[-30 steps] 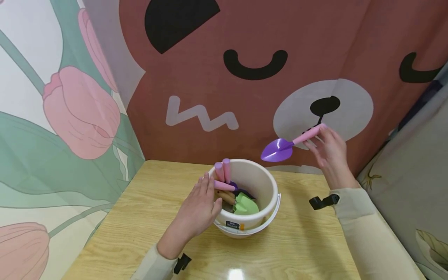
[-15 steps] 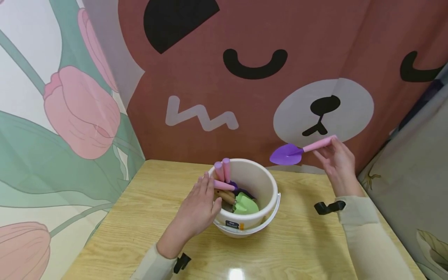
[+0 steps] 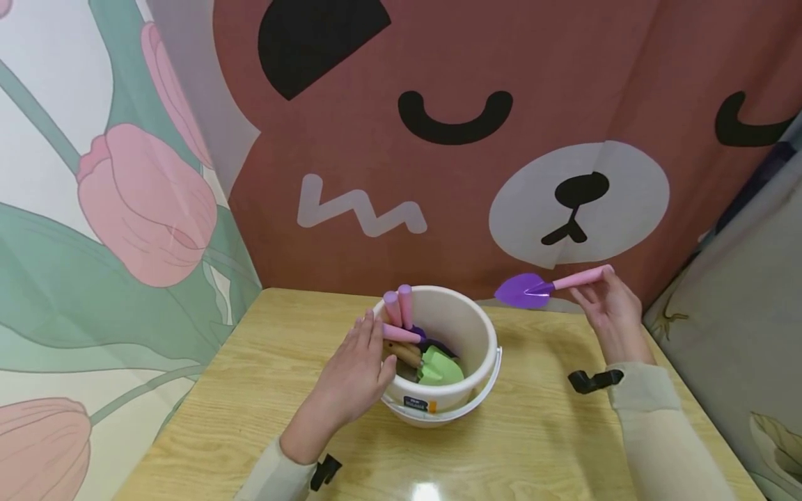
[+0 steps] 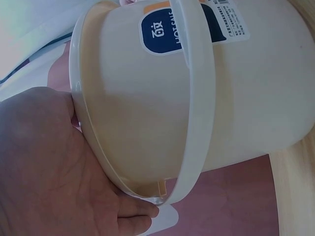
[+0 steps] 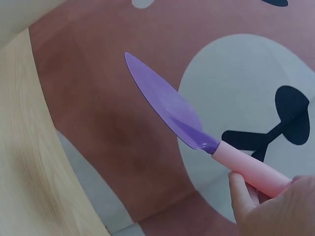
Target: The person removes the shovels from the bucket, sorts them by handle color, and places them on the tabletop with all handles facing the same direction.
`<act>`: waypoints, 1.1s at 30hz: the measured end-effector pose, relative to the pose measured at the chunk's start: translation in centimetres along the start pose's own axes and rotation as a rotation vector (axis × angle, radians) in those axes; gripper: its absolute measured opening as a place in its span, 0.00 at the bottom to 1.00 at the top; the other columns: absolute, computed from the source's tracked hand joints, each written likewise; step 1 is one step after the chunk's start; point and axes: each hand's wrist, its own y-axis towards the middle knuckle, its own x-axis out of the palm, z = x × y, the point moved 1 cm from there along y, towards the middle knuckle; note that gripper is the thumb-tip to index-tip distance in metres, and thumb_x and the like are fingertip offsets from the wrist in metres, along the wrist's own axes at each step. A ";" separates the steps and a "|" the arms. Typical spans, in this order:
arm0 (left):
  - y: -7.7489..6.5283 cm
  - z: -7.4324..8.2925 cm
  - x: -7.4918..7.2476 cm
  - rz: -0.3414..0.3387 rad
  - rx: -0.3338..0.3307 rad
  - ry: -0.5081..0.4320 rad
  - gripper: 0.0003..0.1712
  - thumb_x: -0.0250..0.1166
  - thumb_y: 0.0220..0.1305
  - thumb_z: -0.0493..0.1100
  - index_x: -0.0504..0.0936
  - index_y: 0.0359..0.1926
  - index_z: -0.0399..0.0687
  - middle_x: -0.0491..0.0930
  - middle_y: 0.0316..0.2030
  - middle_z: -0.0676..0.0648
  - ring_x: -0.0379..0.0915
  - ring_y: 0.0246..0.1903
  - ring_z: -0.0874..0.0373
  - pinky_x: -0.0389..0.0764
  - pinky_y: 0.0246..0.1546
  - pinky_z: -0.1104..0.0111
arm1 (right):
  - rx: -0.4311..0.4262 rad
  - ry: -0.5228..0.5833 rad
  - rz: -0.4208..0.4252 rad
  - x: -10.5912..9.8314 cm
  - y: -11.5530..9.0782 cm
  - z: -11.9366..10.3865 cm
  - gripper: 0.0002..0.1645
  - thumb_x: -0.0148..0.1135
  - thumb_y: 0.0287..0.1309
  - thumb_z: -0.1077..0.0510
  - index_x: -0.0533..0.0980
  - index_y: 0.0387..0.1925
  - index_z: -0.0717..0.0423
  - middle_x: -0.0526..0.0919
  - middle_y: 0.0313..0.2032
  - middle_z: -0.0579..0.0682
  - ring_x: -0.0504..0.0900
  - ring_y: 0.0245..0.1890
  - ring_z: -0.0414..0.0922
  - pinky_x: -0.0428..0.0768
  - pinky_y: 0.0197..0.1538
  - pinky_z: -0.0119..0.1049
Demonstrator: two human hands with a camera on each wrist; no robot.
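Observation:
In the head view my right hand (image 3: 610, 306) holds a garden trowel (image 3: 525, 291) by its pink handle, its purple blade pointing left, to the right of the bucket and above the table. The right wrist view shows the fingers around the handle (image 5: 252, 169). A white bucket (image 3: 476, 327) stands upright on the table. My left hand (image 3: 354, 369) rests on its left rim with fingers straight; the left wrist view shows the palm (image 4: 59, 157) against the rim. Inside the bucket lie several tools: pink handles (image 3: 401, 332), a wooden handle (image 3: 404, 353) and a green blade (image 3: 441, 367).
The wooden table (image 3: 263, 390) meets a brown curtain (image 3: 351, 257) printed with a bear face at its far edge. A tulip-print curtain (image 3: 144, 209) hangs along the left, a grey one (image 3: 739, 278) on the right. The bucket's white bail handle (image 3: 482, 396) hangs down at its front.
My right hand has moved right and down with the trowel, away from the bucket. The left hand has stayed on the rim.

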 end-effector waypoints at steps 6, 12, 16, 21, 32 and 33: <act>0.0 -0.1 0.1 0.007 0.004 -0.013 0.42 0.41 0.78 0.58 0.48 0.79 0.33 0.42 0.79 0.34 0.38 0.79 0.40 0.51 0.77 0.52 | 0.035 0.050 0.014 -1.1 0.5 0.1 0.11 0.63 0.68 0.56 0.85 0.46 0.55 0.85 0.43 0.47 0.89 0.40 0.56 0.69 0.64 0.52; 0.0 0.0 0.1 -0.002 -0.006 0.009 0.42 0.40 0.79 0.59 0.48 0.79 0.34 0.42 0.79 0.34 0.40 0.78 0.40 0.51 0.77 0.52 | 0.069 0.079 0.065 -2.3 1.1 0.4 0.15 0.62 0.68 0.55 0.80 0.54 0.48 0.81 0.51 0.47 0.88 0.42 0.57 0.63 0.68 0.51; 0.0 -0.1 0.2 -0.003 -0.009 0.017 0.42 0.40 0.79 0.59 0.48 0.79 0.35 0.41 0.80 0.35 0.40 0.78 0.41 0.50 0.77 0.52 | 0.079 0.094 0.105 -3.1 1.7 0.5 0.15 0.63 0.67 0.55 0.80 0.54 0.45 0.81 0.51 0.47 0.87 0.45 0.56 0.62 0.68 0.51; 0.0 -0.1 0.3 -0.001 -0.009 0.015 0.42 0.40 0.79 0.60 0.47 0.79 0.35 0.41 0.80 0.35 0.39 0.79 0.41 0.50 0.77 0.52 | 0.091 0.102 0.156 -3.8 2.2 0.7 0.23 0.67 0.64 0.55 0.77 0.60 0.41 0.77 0.61 0.43 0.77 0.63 0.49 0.61 0.69 0.49; 0.0 -0.1 0.4 0.003 -0.012 0.015 0.43 0.40 0.78 0.60 0.48 0.79 0.35 0.42 0.80 0.35 0.39 0.79 0.42 0.50 0.77 0.52 | 0.110 0.107 0.200 -5.5 2.5 1.0 0.22 0.66 0.65 0.55 0.78 0.60 0.39 0.75 0.58 0.43 0.85 0.52 0.51 0.69 0.66 0.50; 0.0 -0.1 0.4 0.003 -0.012 0.016 0.43 0.40 0.78 0.60 0.48 0.79 0.35 0.42 0.79 0.35 0.39 0.79 0.42 0.50 0.77 0.52 | 0.112 0.114 0.205 -5.6 2.6 1.1 0.22 0.66 0.65 0.55 0.77 0.60 0.39 0.75 0.57 0.43 0.85 0.51 0.51 0.70 0.66 0.50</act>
